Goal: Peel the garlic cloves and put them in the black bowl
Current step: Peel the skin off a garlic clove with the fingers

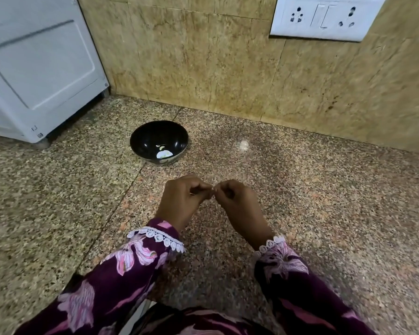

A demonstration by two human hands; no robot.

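Observation:
A black bowl [159,141] stands on the speckled granite counter [324,201], near the back wall. A small peeled garlic clove [160,147] lies inside it beside a white glare spot. My left hand [182,199] and my right hand [237,204] meet in front of the bowl, fingers curled, fingertips touching. Between them they pinch a small pale garlic clove [213,189], which the fingers almost wholly hide. A small pale clove or bit of skin [243,144] lies on the counter to the right of the bowl.
A white appliance [39,68] stands at the back left, its foot on the counter. The tan tiled wall [215,64] runs behind the bowl, with a white socket panel [324,18] at the upper right. My floral sleeves fill the lower frame.

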